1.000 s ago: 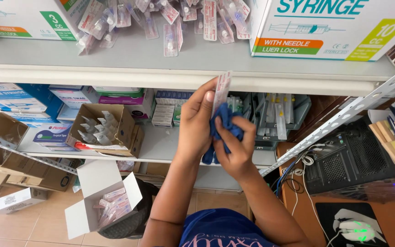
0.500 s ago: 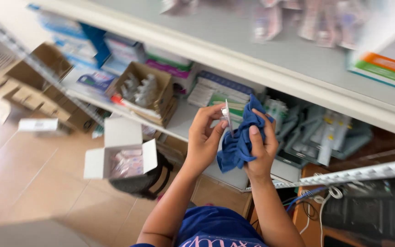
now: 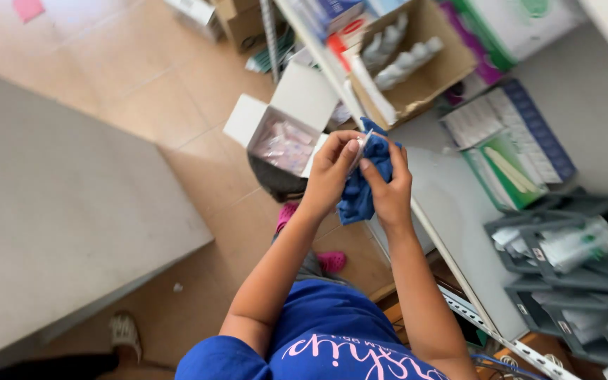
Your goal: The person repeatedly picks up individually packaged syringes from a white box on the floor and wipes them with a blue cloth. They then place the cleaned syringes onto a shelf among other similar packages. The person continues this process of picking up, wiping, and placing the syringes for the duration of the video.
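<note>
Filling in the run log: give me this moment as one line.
left hand: holds thin clear packet | right hand: holds blue cloth against packet | below: open white box of packets | beside: shelf

Blue cloth against white, brown and tan

The cloth is deep blue, matching the blue shirt with white lettering below it; left of the cloth an open white box shows pale pink-tinted packets, above it sits a brown cardboard box, right of it a green-and-white packet, beneath it tan floor tiles and pink shoes
</note>
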